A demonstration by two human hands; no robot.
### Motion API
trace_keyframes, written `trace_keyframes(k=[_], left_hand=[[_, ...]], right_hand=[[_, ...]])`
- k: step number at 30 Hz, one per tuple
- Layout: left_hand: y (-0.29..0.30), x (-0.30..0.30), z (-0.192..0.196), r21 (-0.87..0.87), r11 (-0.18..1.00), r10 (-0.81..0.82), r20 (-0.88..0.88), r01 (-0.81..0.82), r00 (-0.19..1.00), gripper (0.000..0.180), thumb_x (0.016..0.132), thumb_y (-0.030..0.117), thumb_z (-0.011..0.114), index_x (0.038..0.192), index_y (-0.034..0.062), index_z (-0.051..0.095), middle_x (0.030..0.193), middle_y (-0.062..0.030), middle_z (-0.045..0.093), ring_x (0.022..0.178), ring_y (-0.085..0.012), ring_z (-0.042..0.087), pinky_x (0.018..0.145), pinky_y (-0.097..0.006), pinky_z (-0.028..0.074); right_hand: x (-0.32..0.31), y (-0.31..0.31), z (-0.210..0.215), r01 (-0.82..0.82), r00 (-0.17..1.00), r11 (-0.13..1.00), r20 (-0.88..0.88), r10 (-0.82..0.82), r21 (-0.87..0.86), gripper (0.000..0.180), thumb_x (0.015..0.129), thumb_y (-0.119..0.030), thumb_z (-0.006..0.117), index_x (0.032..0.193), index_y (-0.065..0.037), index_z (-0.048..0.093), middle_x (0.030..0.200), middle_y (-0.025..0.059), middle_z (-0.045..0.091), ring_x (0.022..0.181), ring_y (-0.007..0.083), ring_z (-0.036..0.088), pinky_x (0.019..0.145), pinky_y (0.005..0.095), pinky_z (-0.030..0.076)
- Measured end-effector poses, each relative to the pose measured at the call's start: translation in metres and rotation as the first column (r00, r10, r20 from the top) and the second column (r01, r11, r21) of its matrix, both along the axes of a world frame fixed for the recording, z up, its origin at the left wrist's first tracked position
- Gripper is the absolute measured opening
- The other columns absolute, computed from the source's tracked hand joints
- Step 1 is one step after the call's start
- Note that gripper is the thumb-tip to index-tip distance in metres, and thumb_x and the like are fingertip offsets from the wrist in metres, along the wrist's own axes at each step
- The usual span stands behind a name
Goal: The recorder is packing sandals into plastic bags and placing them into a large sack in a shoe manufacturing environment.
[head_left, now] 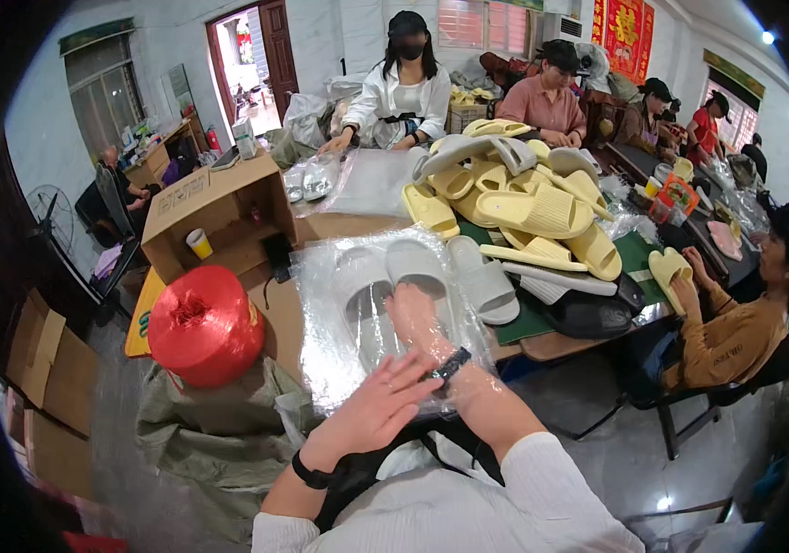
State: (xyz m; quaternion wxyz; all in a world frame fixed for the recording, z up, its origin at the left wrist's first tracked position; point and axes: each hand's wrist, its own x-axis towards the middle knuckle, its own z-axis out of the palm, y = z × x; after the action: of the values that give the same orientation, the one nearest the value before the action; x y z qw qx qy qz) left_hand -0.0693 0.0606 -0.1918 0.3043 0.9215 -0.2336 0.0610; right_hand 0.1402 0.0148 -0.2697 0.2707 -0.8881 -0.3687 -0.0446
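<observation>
A clear plastic bag (344, 355) lies on the table edge in front of me with a pair of pale grey slippers (385, 276) inside it. My right hand (413, 318) is pushed into the bag up to the wrist, resting on the slippers; its fingers look closed on a slipper's heel. My left hand (381, 410) lies flat on the outside of the bag near its mouth, fingers spread, pressing the plastic against my right wrist.
A heap of yellow and grey slippers (524, 198) covers the table behind the bag. A red spool of twine (206, 324) stands left, by an open cardboard box (215, 207). Several people sit around the table; one at right holds a yellow slipper (669, 269).
</observation>
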Motion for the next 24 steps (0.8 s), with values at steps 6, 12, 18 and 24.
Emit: trace_keyframes(k=[6, 12, 18, 24], left_hand=[[0.05, -0.027, -0.018, -0.331, 0.928, 0.178, -0.001, -0.169, 0.984, 0.064, 0.083, 0.028, 0.071, 0.142, 0.0109, 0.053, 0.154, -0.015, 0.041, 0.145, -0.0324, 0.034, 0.118, -0.046, 0.025], [0.097, -0.046, -0.072, -0.326, 0.329, 0.726, -0.513, -0.886, 0.458, 0.039, 0.096, 0.036, 0.06, 0.096, -0.0007, 0.071, 0.078, -0.0059, 0.068, 0.064, -0.0167, 0.061, 0.064, -0.027, 0.05], [0.07, -0.028, -0.057, -0.287, 0.415, 0.481, -0.736, -0.863, 0.476, 0.055, 0.096, 0.049, 0.058, 0.08, -0.0019, 0.072, 0.067, -0.0036, 0.066, 0.053, -0.0111, 0.056, 0.054, -0.027, 0.045], [0.068, -0.03, -0.073, -0.43, 0.46, 0.418, -0.668, -0.777, 0.616, 0.026, 0.088, 0.026, 0.069, 0.09, 0.0008, 0.074, 0.076, -0.0014, 0.068, 0.052, -0.0063, 0.048, 0.049, -0.024, 0.039]], right_hand=[[-0.07, -0.045, 0.0, -0.102, 0.983, 0.981, 0.166, 0.074, 0.168, 0.06, 0.087, -0.028, 0.069, 0.137, -0.001, 0.048, 0.117, 0.0232, 0.055, 0.097, 0.0394, 0.061, 0.077, 0.0456, 0.054], [-0.099, -0.195, 0.049, -0.422, 0.387, 0.832, -0.759, 0.524, 0.359, 0.025, 0.086, -0.026, 0.077, 0.092, -0.002, 0.074, 0.069, 0.0004, 0.063, 0.072, 0.0119, 0.063, 0.065, 0.0243, 0.05], [-0.027, -0.225, 0.066, 0.197, 0.675, 0.903, -0.721, 0.158, 0.382, 0.033, 0.098, -0.033, 0.057, 0.094, -0.003, 0.07, 0.082, -0.0005, 0.064, 0.068, 0.0063, 0.054, 0.056, 0.0192, 0.039], [0.008, -0.186, 0.011, 0.059, 0.602, 0.996, -0.798, 0.017, 0.065, 0.041, 0.093, -0.039, 0.066, 0.098, 0.001, 0.072, 0.085, 0.0037, 0.069, 0.073, 0.0105, 0.058, 0.068, 0.0262, 0.047]])
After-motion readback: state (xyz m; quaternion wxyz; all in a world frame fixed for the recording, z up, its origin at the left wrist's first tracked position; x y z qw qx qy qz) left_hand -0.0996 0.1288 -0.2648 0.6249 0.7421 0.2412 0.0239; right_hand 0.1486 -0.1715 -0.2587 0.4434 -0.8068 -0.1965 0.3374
